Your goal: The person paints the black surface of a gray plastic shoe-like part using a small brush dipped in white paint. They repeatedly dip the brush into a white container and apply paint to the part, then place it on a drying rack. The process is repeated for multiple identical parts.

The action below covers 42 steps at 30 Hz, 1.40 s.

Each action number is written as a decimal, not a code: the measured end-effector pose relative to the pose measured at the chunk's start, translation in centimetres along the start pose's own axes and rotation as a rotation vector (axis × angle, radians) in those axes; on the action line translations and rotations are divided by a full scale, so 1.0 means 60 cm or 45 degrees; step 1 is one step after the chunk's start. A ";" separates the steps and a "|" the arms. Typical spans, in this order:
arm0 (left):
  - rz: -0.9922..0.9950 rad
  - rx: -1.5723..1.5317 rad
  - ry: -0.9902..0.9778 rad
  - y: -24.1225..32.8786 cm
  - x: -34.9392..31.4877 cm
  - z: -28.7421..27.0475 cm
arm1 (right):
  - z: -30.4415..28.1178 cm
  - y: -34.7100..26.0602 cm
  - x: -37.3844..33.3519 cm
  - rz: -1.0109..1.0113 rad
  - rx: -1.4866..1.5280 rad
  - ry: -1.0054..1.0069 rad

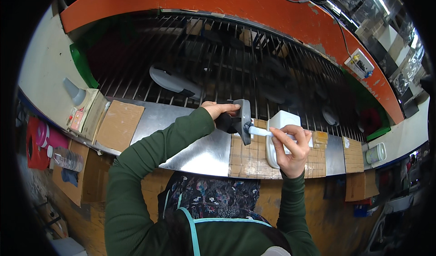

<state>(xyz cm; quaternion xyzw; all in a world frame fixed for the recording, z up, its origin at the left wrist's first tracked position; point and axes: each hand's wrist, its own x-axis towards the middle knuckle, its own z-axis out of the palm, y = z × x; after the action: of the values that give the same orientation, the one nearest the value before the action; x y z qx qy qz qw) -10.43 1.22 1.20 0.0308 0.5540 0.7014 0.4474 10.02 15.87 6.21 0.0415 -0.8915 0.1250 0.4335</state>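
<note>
Hands (221, 110) (294, 150) hold grey piece (245, 115), brush (260, 132) near ledge (206, 152) edge.

Grey piece (245, 115), white brush (260, 131), floral fabric (211, 197)

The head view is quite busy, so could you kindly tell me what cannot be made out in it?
In the head view:
Left hand: several fingers hidden by the grey-and-black piece.
White container: partly hidden by the right hand.
White-handled tool: its dark end, at that piece, too small.
Dark shapes farther back: blurred and dim.
Pale rounded thing: cut off by the lower edge.
</note>
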 end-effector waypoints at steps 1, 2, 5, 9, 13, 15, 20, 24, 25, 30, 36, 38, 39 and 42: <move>-0.021 -0.004 -0.016 0.004 -0.003 0.000 | 0.000 0.001 0.004 -0.016 -0.005 -0.002; -0.039 -0.013 -0.032 0.007 -0.005 0.001 | 0.000 0.002 0.007 -0.025 -0.011 -0.003; -0.088 -0.051 -0.042 0.011 -0.009 0.000 | 0.001 0.003 0.013 -0.060 -0.010 -0.012; -0.153 -0.040 -0.078 0.006 0.000 -0.010 | 0.002 0.005 0.016 -0.089 -0.024 -0.042; -0.182 -0.092 -0.140 -0.001 0.012 -0.023 | 0.003 0.005 0.016 -0.117 -0.033 -0.053; -0.198 -0.096 -0.162 -0.002 0.011 -0.025 | 0.004 0.005 0.017 -0.124 -0.037 -0.056; -0.190 -0.087 -0.168 0.003 -0.009 -0.017 | 0.003 0.005 0.015 -0.156 -0.023 -0.067; -0.213 -0.166 -0.135 0.001 -0.014 -0.019 | -0.002 0.012 0.016 -0.174 0.017 -0.109; -0.207 -0.185 -0.113 -0.002 -0.012 -0.024 | -0.005 0.015 0.018 -0.163 0.054 -0.136; 0.033 -0.402 -0.367 -0.036 0.006 -0.075 | 0.016 -0.013 0.006 0.351 0.634 -0.056; 0.607 -0.401 -0.649 -0.124 0.036 -0.111 | 0.070 -0.054 -0.046 0.295 0.297 -0.043; 0.719 -0.454 -0.745 -0.143 0.041 -0.122 | 0.086 -0.053 -0.054 0.310 0.074 0.093; 0.672 -0.458 -0.664 -0.151 0.036 -0.132 | 0.088 -0.056 -0.061 0.247 -0.048 0.165; 0.521 -0.669 -0.534 -0.165 0.035 -0.135 | 0.076 -0.099 -0.097 0.159 -0.152 0.114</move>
<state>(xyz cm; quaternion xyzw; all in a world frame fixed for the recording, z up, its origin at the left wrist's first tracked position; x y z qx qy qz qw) -10.19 -3.59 -10.81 0.1676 0.2346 0.8726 0.3943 11.27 8.76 0.05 -0.0457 -0.8779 0.1003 0.4661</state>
